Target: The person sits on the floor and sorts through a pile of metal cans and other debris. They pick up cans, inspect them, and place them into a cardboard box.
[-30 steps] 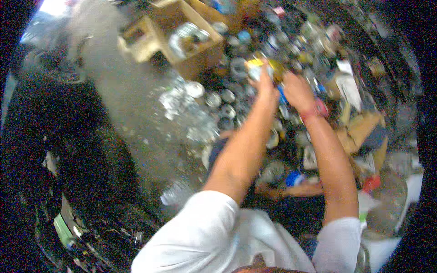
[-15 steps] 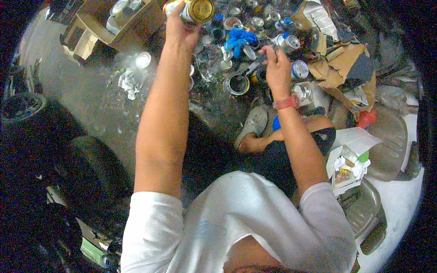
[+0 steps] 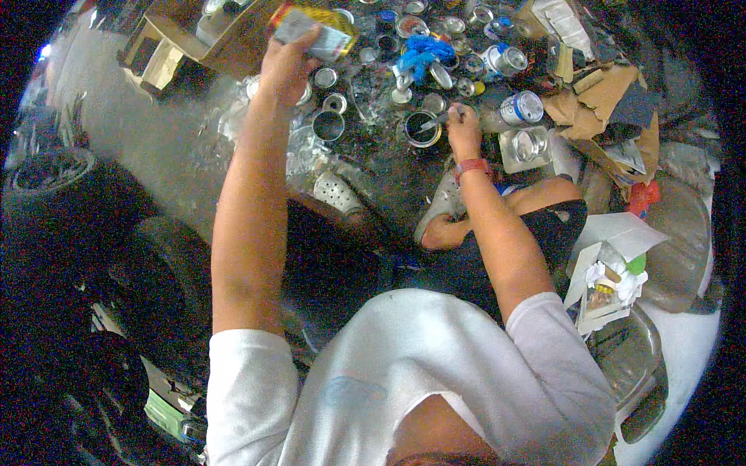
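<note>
At the far left, my left hand (image 3: 289,68) is wrapped round a yellow and red can (image 3: 332,42) with a pale label, held tilted above the floor. Its far end is partly blurred. My right hand (image 3: 464,130), with a red band at its wrist, pinches a thin, flat, grey spatula-like tool (image 3: 440,120). That tool slants down into an open round can (image 3: 422,140) whose inside looks dark. Left of this stands another open can (image 3: 328,126). A bunched blue glove or cloth (image 3: 423,56) lies just beyond the right hand.
Several cans and lids crowd the far floor, among them a white and blue can (image 3: 522,109). A cardboard box (image 3: 210,54) stands far left, torn cardboard (image 3: 598,105) far right. Near my right arm sits a white box (image 3: 614,233) of scraps. My shoes (image 3: 338,194) flank the work spot.
My left hand has tipped the yellow can and brought it slightly nearer. My right hand has moved down, its fingers closing on the flat tool. The whole view has shifted somewhat.
</note>
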Available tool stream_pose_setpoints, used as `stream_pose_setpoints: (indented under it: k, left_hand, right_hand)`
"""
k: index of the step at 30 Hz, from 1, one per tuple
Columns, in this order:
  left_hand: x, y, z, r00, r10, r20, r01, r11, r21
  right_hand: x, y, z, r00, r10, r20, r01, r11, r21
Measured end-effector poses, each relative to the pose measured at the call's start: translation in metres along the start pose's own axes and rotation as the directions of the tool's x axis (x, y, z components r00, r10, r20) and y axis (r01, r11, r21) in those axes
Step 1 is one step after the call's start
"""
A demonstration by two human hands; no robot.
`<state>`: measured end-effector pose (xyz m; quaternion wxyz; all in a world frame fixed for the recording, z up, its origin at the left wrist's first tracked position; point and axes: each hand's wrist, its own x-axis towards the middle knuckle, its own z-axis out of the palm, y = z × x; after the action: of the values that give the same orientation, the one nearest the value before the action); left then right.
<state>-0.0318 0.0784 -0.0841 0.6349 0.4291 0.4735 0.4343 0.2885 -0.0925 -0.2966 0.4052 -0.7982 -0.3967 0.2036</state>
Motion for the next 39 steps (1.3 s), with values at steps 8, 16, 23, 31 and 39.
stream_pose_setpoints:
  k: [8,16,23,31,39]
  left_hand:
    - [-0.02,-0.011,-0.019,0.893,0.326,0.309,-0.438,0.787,0.435]
    - [-0.082,0.026,-0.025,0.854,0.345,0.39,-0.52,0.609,0.6]
    - [-0.102,0.014,-0.061,0.844,0.401,0.356,-0.533,0.551,0.642]
    - [-0.101,-0.004,-0.073,0.812,0.49,0.318,-0.557,0.487,0.673]
    - [-0.104,-0.007,-0.066,0.827,0.476,0.298,-0.527,0.476,0.704]
  right_hand:
    - [-0.019,-0.209,-0.034,0.917,-0.342,0.204,0.244,0.887,0.391]
    - [-0.045,-0.289,-0.011,0.672,-0.555,0.49,0.404,0.83,0.385]
    - [-0.063,-0.28,0.031,0.623,-0.63,0.464,0.52,0.777,0.356]
    - [-0.071,-0.274,0.046,0.628,-0.642,0.439,0.589,0.761,0.271]
    - [-0.069,-0.261,0.05,0.634,-0.639,0.434,0.587,0.764,0.268]
